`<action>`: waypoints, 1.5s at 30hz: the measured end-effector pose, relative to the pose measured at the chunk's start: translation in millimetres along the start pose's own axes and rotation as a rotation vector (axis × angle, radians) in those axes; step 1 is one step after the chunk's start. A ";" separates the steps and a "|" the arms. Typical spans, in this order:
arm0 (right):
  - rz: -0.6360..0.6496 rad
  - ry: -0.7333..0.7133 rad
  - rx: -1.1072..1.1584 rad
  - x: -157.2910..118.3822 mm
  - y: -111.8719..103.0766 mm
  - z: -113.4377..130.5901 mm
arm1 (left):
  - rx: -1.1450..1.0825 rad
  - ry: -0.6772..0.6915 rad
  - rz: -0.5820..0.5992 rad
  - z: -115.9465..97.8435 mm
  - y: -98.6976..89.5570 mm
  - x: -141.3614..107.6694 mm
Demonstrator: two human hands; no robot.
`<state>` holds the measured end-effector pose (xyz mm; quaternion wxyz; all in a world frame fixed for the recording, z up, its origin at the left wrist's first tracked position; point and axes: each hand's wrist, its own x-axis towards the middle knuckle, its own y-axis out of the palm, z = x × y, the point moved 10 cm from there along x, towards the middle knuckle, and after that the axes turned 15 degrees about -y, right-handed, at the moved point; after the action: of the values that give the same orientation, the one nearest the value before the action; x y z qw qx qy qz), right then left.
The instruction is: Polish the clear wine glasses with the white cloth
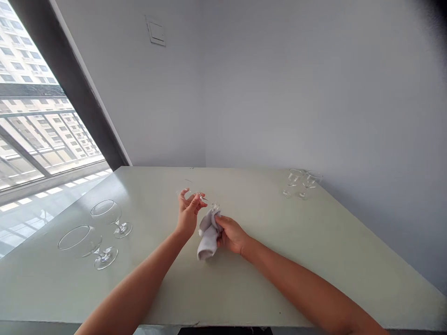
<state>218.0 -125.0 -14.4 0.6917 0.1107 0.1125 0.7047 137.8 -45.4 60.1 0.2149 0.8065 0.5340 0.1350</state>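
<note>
Five glasses [112, 217], apparently; one cloth [208, 239]; two hands [230, 234]; one wall switch [156, 32].

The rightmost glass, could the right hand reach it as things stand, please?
Probably yes: nothing appears to stand between the right hand and the rightmost glass, though the cloth it holds may hinder grasping.

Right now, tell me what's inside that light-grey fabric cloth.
A bit of clear glass shows at the top edge of the light-grey fabric cloth, which the right hand holds. Anything deeper in its folds is covered.
</note>
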 end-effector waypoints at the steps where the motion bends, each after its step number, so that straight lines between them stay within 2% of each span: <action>1: 0.082 -0.007 -0.205 -3.7 -2.0 5.0 | 0.070 0.051 -0.031 -6.3 -3.0 -0.8; 3: 0.158 -0.143 -0.677 -7.6 -12.3 33.6 | 0.211 0.142 -0.087 -17.2 -5.7 -4.1; 5: 0.056 -0.340 -1.083 -10.6 -25.0 78.0 | 0.333 0.184 -0.093 -20.1 -0.6 -7.8; 7: -0.070 -0.445 -1.301 -13.0 -31.2 111.7 | 0.405 0.167 -0.030 -13.8 11.9 -11.4; 8: -0.084 -0.457 -1.344 -11.8 -30.2 119.4 | 0.418 0.143 0.018 -8.5 19.8 -13.6; 10: -0.026 -0.442 -1.366 -5.9 -21.4 119.2 | 0.402 0.086 0.115 1.8 34.8 -19.0; 13: 0.066 -0.420 -1.404 2.0 -8.2 103.6 | 0.368 0.037 0.197 9.4 48.0 -25.1; 15: 0.060 -0.426 -1.449 6.0 -11.1 96.6 | 0.381 0.030 0.230 11.4 51.1 -25.5; 16: 0.025 -0.411 -1.468 8.4 -20.2 95.5 | 0.401 0.025 0.241 13.0 51.1 -24.4; 18: -0.095 -0.337 -1.493 13.3 -54.4 98.5 | 0.455 -0.009 0.243 20.0 47.6 -19.9; 21: -0.312 -0.204 -1.526 16.4 -126.9 113.7 | 0.527 -0.114 0.226 38.8 38.1 -11.8; 24: -0.473 -0.086 -1.542 13.3 -195.7 126.0 | 0.551 -0.194 0.224 55.0 30.9 -6.6; 26: -0.544 -0.025 -1.540 9.3 -229.7 127.1 | 0.583 -0.211 0.200 59.7 25.7 -3.5; 29: -0.606 0.022 -1.524 5.9 -260.5 121.0 | 0.624 -0.210 0.141 60.8 16.3 1.5; 33: -0.664 0.028 -1.498 9.1 -281.1 113.7 | 0.629 -0.207 0.074 65.1 2.6 9.1; 37: -0.726 0.014 -1.471 13.7 -293.3 115.7 | 0.617 -0.208 0.058 74.6 -6.3 15.4; 42: -0.788 -0.030 -1.394 2.2 -297.5 118.5 | 0.571 -0.203 0.047 76.3 -9.0 16.0; 45: -0.847 -0.080 -1.320 -16.6 -291.1 118.3 | 0.507 -0.151 -0.014 66.8 -12.8 14.7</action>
<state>531.7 -135.7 7.3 0.8277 -0.3503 -0.3219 0.2975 163.1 -41.1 -4.6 0.0461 0.8388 0.5386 -0.0653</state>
